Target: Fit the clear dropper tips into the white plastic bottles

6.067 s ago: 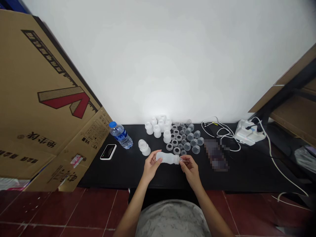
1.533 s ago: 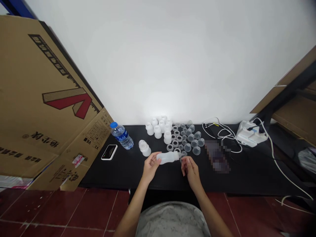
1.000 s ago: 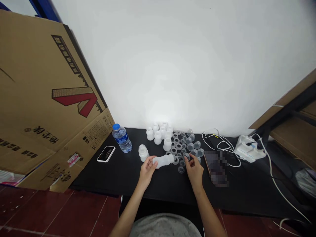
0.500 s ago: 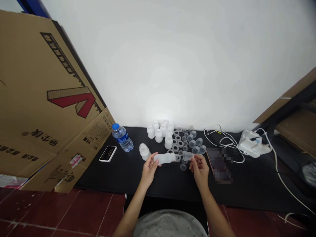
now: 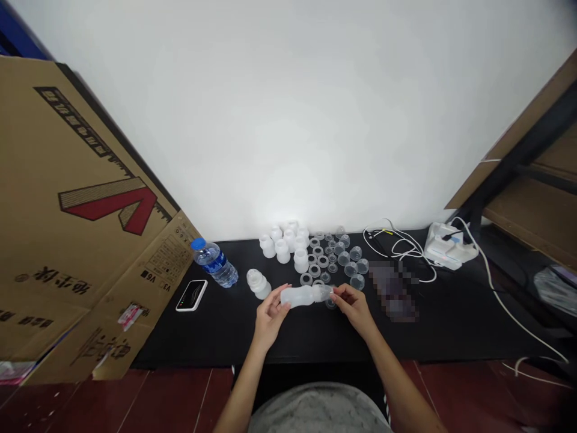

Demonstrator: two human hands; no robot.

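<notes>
My left hand (image 5: 268,314) grips the base of a frosted white plastic bottle (image 5: 301,296) held sideways above the black table (image 5: 234,325). My right hand (image 5: 354,304) pinches a small clear cap (image 5: 327,293) against the bottle's neck. Just behind them lie several white rings (image 5: 315,269) and clear domed caps (image 5: 354,267). A group of upright white bottles (image 5: 285,245) stands by the wall. One capped bottle (image 5: 257,284) stands alone to the left of my hands.
A water bottle with a blue lid (image 5: 211,262) and a phone (image 5: 192,295) lie at the table's left. A large cardboard box (image 5: 85,222) leans there. White cables (image 5: 399,245) and a power strip (image 5: 446,249) are at the right, beside a blurred dark object (image 5: 391,288).
My right hand reached out to the loose caps, picked up a clear one and brought it back to the neck of the bottle in my left hand.
</notes>
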